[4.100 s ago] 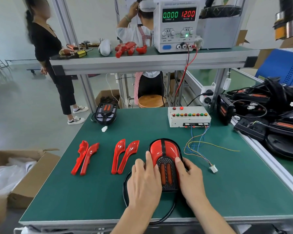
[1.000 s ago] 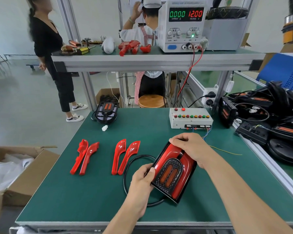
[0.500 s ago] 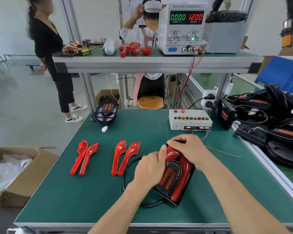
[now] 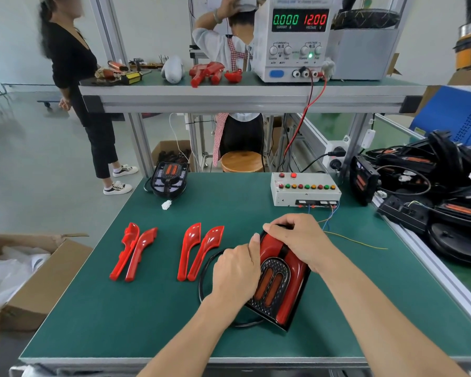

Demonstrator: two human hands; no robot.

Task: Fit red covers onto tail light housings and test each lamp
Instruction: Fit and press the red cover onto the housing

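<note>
The lamp [image 4: 279,281], lifted and tilted a second ago, is now pressed toward the bench [image 4: 136,317], gripped by the left hand [image 4: 235,270] and right hand [image 4: 299,239].

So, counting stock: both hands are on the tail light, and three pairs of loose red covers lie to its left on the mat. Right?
Not quite. The head view shows two pairs, not three. Both hands, left and right, are on the tail light.
</note>
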